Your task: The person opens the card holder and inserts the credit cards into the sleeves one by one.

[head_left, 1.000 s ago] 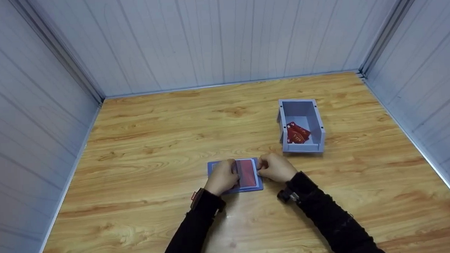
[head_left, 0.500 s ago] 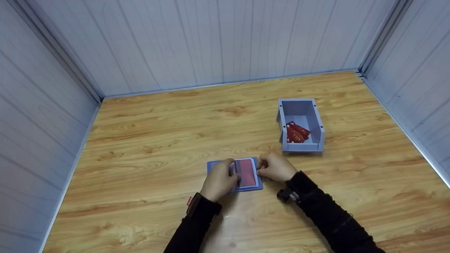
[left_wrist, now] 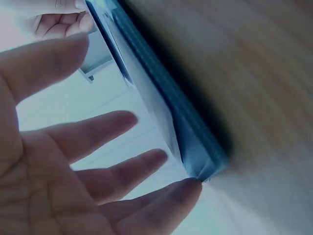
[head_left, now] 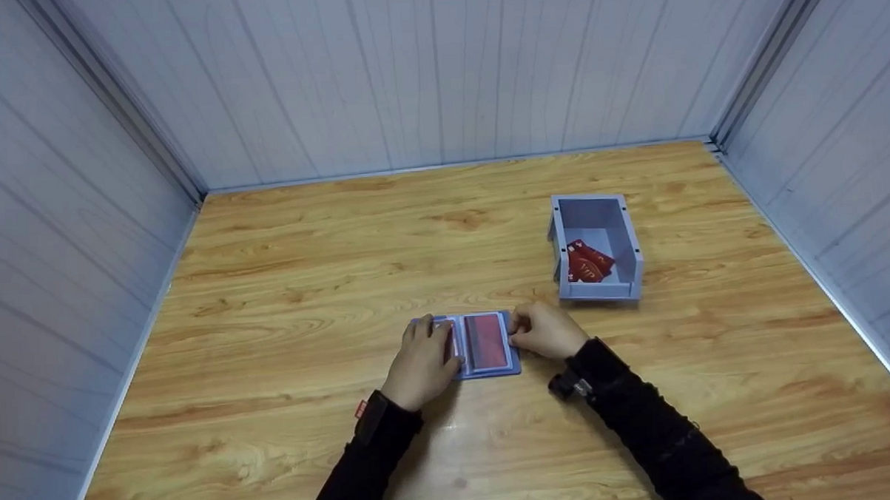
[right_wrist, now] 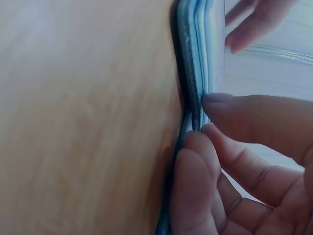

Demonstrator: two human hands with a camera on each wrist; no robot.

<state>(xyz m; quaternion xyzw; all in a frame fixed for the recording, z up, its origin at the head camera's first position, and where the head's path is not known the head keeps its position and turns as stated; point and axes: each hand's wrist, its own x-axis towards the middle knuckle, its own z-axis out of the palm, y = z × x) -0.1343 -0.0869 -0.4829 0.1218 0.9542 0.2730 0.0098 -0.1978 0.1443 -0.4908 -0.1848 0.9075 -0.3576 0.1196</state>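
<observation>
A blue card holder (head_left: 515, 365) lies spread open on the table, with a red card (head_left: 491, 342) showing through the clear sleeve on its right side. My left hand (head_left: 419, 365) is over the left page, fingers spread and loosely straight. In the left wrist view, one fingertip reaches the corner of the blue cover (left_wrist: 195, 142). My right hand (head_left: 545, 332) pinches the holder's right edge between thumb and fingers. The right wrist view shows its thumb (right_wrist: 234, 105) on the stacked sleeves and the fingers at the cover edge. Much of the left page is hidden under the left hand.
Beyond the right hand stands a grey open-front bin (head_left: 599, 292) with several red cards (head_left: 587, 263) marked VIP inside. The wood-patterned table (head_left: 305, 262) is bordered by white panel walls (head_left: 409, 73) at the back and both sides.
My left hand has let go of the sleeve by the fold and moved left, its fingers spreading over the left page. The right hand keeps its pinch at the right edge.
</observation>
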